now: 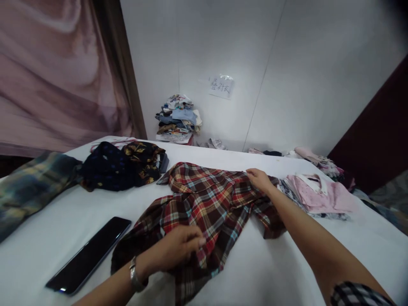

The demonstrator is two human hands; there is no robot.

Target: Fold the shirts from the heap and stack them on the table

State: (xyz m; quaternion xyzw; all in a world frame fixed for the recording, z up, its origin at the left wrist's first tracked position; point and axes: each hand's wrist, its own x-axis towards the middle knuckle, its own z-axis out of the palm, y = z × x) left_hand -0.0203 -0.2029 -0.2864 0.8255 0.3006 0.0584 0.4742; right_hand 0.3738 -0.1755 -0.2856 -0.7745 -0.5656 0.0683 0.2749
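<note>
Work seems to be at the straightening step: the right hand (259,180) pinches the far edge of a brown, red and cream plaid cloth shirt (208,195), while the left hand (185,244) is loosely curled over its near part; whether it grips any fabric, I cannot tell. The next move probably calls for a sure hold on the near cloth and an even pull to flatten it. The plaid shirt lies mid-way across the flat white surface (255,263), between a glossy black, slab-shaped device (91,255) and a folded pink, white-collared fabric shirt (338,197), rumpled, its near end bunched and twisted.
</note>
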